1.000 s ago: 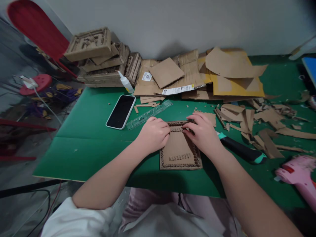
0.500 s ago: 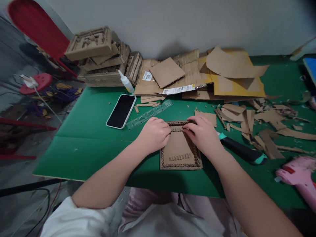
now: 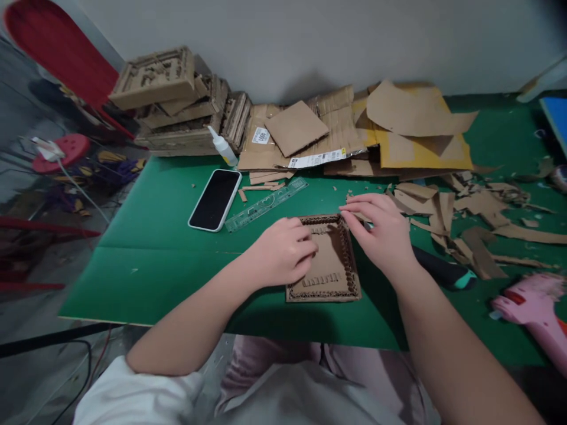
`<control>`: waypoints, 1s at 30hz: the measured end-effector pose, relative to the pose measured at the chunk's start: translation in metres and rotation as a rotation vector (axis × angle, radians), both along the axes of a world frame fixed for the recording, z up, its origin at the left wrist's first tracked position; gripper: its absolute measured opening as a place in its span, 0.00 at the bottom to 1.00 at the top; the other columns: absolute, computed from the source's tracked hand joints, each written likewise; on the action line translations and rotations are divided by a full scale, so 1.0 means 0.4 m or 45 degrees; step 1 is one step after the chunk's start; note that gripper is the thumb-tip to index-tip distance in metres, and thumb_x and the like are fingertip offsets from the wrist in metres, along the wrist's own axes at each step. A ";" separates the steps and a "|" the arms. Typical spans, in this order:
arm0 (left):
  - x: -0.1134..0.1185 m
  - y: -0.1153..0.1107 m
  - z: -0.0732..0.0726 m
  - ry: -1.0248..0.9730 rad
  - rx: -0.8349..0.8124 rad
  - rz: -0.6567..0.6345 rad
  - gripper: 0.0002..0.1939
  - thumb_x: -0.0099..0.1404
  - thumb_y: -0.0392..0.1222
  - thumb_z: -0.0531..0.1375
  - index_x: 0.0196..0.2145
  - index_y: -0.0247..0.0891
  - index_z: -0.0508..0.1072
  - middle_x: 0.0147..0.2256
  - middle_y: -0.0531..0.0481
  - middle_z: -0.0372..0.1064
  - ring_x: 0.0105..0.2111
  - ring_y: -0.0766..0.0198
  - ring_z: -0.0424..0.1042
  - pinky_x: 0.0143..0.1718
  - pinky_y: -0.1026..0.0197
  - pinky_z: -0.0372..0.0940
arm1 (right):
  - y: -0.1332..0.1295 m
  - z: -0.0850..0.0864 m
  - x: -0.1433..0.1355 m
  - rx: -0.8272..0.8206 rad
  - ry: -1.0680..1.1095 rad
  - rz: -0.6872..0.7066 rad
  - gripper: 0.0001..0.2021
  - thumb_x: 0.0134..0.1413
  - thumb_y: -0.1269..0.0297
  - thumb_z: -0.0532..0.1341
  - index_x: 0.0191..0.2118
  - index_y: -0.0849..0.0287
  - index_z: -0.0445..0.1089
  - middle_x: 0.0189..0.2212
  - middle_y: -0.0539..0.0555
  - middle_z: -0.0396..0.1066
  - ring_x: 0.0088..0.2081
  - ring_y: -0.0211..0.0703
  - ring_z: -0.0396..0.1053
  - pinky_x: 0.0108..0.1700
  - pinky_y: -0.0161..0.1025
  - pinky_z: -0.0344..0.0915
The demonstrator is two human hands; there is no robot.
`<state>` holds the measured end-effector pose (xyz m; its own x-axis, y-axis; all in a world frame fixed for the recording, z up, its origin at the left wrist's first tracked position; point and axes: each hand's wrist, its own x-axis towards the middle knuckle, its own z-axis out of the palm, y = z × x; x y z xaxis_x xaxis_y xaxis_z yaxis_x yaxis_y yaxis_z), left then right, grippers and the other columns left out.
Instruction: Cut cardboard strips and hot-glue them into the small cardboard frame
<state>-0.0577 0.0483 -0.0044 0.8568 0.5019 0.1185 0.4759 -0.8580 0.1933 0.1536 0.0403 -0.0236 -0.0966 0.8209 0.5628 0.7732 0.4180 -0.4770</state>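
Note:
A shallow cardboard tray (image 3: 328,260) with raised corrugated edges lies on the green table, with two short rows of corrugated strips inside, near its far and near ends. My left hand (image 3: 283,251) rests over the tray's left edge, fingers curled inward above its floor; whether they pinch anything is hidden. Beside the far right corner is my right hand (image 3: 376,227), its thumb and fingers apart with nothing visible between them. Under the right wrist lies a black and teal cutter (image 3: 443,268), partly covered.
A phone (image 3: 215,199), clear ruler (image 3: 266,205) and glue bottle (image 3: 222,146) lie left of centre. Stacked cardboard frames (image 3: 177,112) stand back left. Cardboard scraps (image 3: 443,212) and a pink glue gun (image 3: 527,307) are at the right; cardboard sheets (image 3: 296,133) line the wall.
My right hand has moved off the tray's far inner strip, outward to the right, and its fingers have spread. My left hand has shifted slightly toward me and further over the tray.

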 end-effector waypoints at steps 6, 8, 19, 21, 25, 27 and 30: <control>0.027 -0.046 0.006 0.186 -0.067 -0.161 0.17 0.64 0.51 0.52 0.32 0.37 0.73 0.28 0.46 0.67 0.33 0.58 0.64 0.33 0.56 0.56 | -0.037 0.027 0.008 0.052 0.084 -0.004 0.05 0.54 0.68 0.59 0.34 0.58 0.72 0.34 0.54 0.72 0.41 0.43 0.68 0.47 0.44 0.64; 0.028 -0.054 0.003 0.230 -0.072 -0.155 0.16 0.64 0.51 0.53 0.32 0.37 0.72 0.29 0.46 0.67 0.33 0.58 0.65 0.33 0.57 0.57 | -0.103 0.047 0.040 0.052 0.112 -0.081 0.05 0.53 0.68 0.59 0.36 0.57 0.72 0.36 0.54 0.72 0.42 0.43 0.68 0.48 0.43 0.64; 0.023 -0.066 -0.002 0.216 0.061 0.143 0.12 0.65 0.41 0.51 0.30 0.34 0.70 0.29 0.44 0.69 0.32 0.56 0.69 0.33 0.57 0.61 | -0.504 -0.044 0.459 -0.535 -0.438 -0.901 0.34 0.47 0.49 0.60 0.55 0.70 0.61 0.47 0.71 0.66 0.49 0.63 0.64 0.48 0.54 0.61; 0.011 -0.082 0.010 0.097 0.005 0.255 0.13 0.65 0.44 0.51 0.32 0.35 0.71 0.31 0.45 0.70 0.34 0.55 0.70 0.35 0.57 0.62 | -0.508 -0.056 0.477 -0.647 -0.427 -0.905 0.30 0.49 0.53 0.59 0.54 0.70 0.62 0.47 0.71 0.66 0.48 0.62 0.64 0.47 0.53 0.61; -0.001 -0.142 0.023 -0.350 -0.327 0.498 0.14 0.64 0.48 0.53 0.42 0.39 0.71 0.35 0.47 0.72 0.35 0.60 0.70 0.36 0.61 0.64 | -0.486 -0.048 0.468 -0.735 -0.354 -0.877 0.20 0.50 0.57 0.58 0.46 0.65 0.68 0.38 0.65 0.68 0.40 0.57 0.66 0.44 0.50 0.61; 0.007 -0.175 0.017 -0.562 -0.535 0.630 0.17 0.61 0.50 0.56 0.45 0.40 0.72 0.35 0.49 0.72 0.32 0.62 0.70 0.33 0.63 0.65 | -0.479 -0.036 0.461 -0.722 -0.305 -0.881 0.16 0.48 0.59 0.58 0.41 0.63 0.69 0.35 0.61 0.67 0.36 0.53 0.66 0.41 0.48 0.62; 0.036 -0.211 -0.003 -0.810 -0.731 0.747 0.18 0.58 0.51 0.59 0.42 0.39 0.75 0.38 0.48 0.73 0.34 0.62 0.71 0.35 0.63 0.65 | -0.485 -0.016 0.452 -0.678 -0.194 -0.910 0.15 0.45 0.62 0.57 0.40 0.63 0.67 0.34 0.60 0.65 0.35 0.50 0.65 0.37 0.46 0.62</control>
<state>-0.0432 -0.0362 -0.0056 0.3223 0.9437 0.0742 0.4560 -0.2235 0.8615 0.3345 -0.1537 -0.0301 0.4937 0.8621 0.1143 0.8344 -0.4326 -0.3414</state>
